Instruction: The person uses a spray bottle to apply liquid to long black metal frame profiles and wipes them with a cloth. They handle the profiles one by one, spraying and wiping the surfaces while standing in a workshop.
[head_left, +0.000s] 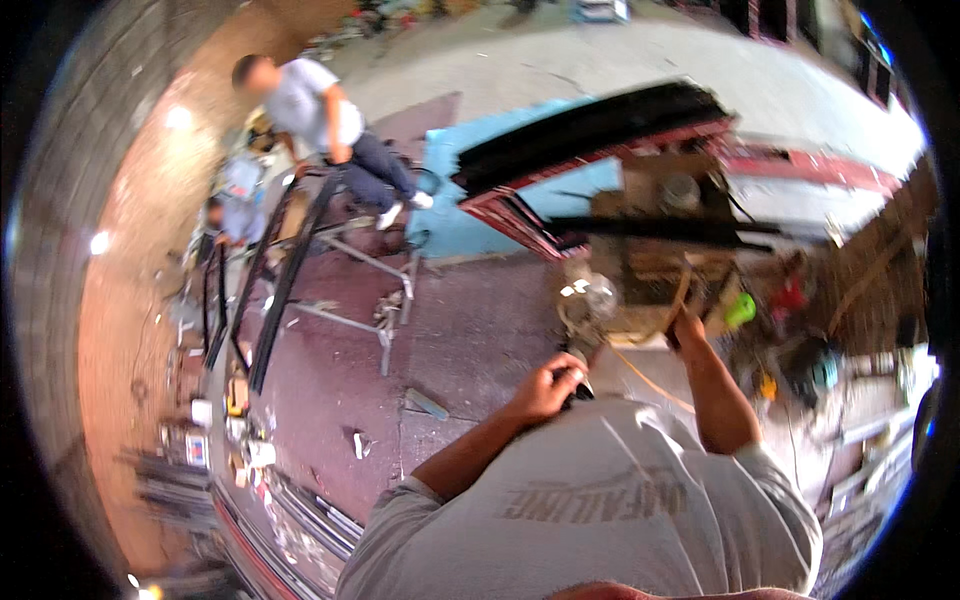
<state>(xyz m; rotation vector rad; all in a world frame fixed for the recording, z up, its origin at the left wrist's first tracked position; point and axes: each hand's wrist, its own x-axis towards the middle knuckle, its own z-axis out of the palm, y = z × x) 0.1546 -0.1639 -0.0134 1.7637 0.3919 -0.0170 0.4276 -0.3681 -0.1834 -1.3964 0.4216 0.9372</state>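
Observation:
My left hand (550, 387) is just in front of my shirt, its fingers closed by a small dark object whose kind is unclear. Farther right, my right hand (686, 330) is wrapped at the lower part of a tan, curved, hose-like strip (682, 288). Blur hides its exact kind. Between and beyond the hands is a clear, rounded, shiny object (600, 296). Past my right hand, a cluttered wooden workbench (655, 262) carries a dark long bar (660, 228) and a jar-like container (681, 191).
Black and red metal profiles (600, 135) lie stacked above a light-blue sheet (445, 165). An orange cord (652, 381) trails near my right arm. At left, a person (310, 105) stands by long black frames (295, 270) on metal trestles (362, 258); another person (240, 195) is behind.

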